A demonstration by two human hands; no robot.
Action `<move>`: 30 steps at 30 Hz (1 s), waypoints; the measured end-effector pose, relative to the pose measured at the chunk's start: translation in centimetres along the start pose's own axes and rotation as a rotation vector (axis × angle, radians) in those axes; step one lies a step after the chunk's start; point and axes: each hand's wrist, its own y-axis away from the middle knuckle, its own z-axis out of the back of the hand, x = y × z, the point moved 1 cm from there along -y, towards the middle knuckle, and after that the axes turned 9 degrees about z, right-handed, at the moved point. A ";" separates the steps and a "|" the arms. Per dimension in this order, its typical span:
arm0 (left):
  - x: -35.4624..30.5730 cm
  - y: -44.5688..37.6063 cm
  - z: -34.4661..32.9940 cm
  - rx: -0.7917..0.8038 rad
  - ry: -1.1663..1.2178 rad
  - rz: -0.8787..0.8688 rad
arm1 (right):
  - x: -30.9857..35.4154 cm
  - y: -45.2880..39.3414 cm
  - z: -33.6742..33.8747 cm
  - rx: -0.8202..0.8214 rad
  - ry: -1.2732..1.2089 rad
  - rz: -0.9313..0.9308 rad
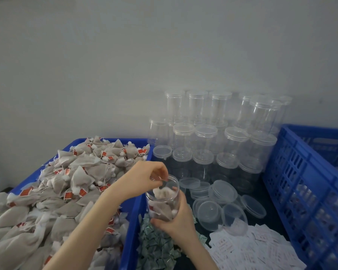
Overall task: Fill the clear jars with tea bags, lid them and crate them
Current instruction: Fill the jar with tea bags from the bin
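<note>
few tea bags (pixel 163 208) blurry in jar (pixel 163 199), crate (pixel 308 184) cut off

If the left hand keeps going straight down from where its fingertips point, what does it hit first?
Most likely the tea bags already inside the open jar, since the left hand hangs fingers-down over its mouth. The right hand grips the jar.

Tea bags (pixel 70 172) bin left, stacked jars (pixel 209 133) behind lids (pixel 222 191), seemingly lattice crate (pixel 300 182) right
</note>
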 end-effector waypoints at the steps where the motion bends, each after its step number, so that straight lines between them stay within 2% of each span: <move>1: 0.1 0.0 0.2 0.003 -0.003 0.001 | 0.1 0.0 0.1 -0.004 0.015 0.004; 4: 1.2 -0.4 1.0 -0.113 -0.081 0.061 | -0.1 0.1 0.7 -0.017 0.021 0.012; 6: 3.0 -0.7 1.0 -0.175 -0.298 0.235 | -0.1 0.1 0.9 -0.025 0.017 0.010; 7: 4.2 -0.6 0.9 -0.130 -0.472 0.355 | -0.2 0.2 1.0 -0.028 0.006 0.007; 9: 6.6 -0.3 -0.4 0.131 -0.719 0.569 | -0.2 0.1 1.1 -0.032 -0.011 0.008; 11: 8.4 0.2 -2.1 0.393 -0.770 0.646 | -0.2 0.1 1.1 -0.038 -0.015 0.008; 13: 9.0 0.4 -3.2 0.505 -0.773 0.635 | -0.2 0.0 1.1 -0.044 -0.011 0.006; 17: 9.0 0.3 -3.3 0.532 -0.751 0.644 | -0.2 0.0 1.2 -0.041 -0.023 -0.002; 21: 9.3 0.2 -2.2 0.446 -0.775 0.709 | -0.3 0.1 1.5 -0.036 -0.006 -0.002; 24: 9.2 0.7 -2.1 0.316 -0.804 0.673 | -0.5 0.1 1.7 -0.041 -0.011 -0.007; 25: 9.3 1.0 -2.1 0.306 -0.787 0.656 | -0.6 0.1 1.6 -0.038 -0.008 -0.011; 28: 9.1 1.9 -2.4 0.415 -0.728 0.614 | -0.5 0.2 1.5 -0.029 0.025 -0.009; 30: 8.9 2.1 -2.5 0.389 -0.747 0.562 | -0.6 0.2 1.5 -0.028 0.040 -0.010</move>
